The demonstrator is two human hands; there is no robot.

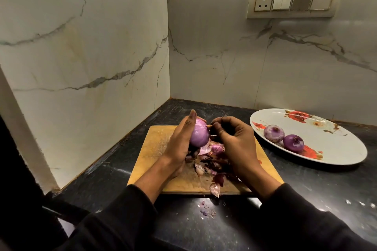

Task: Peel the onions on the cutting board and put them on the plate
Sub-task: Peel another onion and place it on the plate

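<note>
I had the left hand [179, 144] wrapped round the onion [199, 133], holding it clear above the cutting board [159, 142] so scraps dropped onto the peels [212, 161]. The right hand [238, 140] pinched what looked like a skin tip at its top. 2 peeled onions [273, 133] waited on the plate [336, 149].

The left hand [179, 144] covered the near side of the held onion [199, 133]. The right hand's [237, 142] fingertips curled out of sight. Peelings [212, 161] and both wrists concealed much of the cutting board [155, 144]. Both sleeves ran off the bottom edge.
</note>
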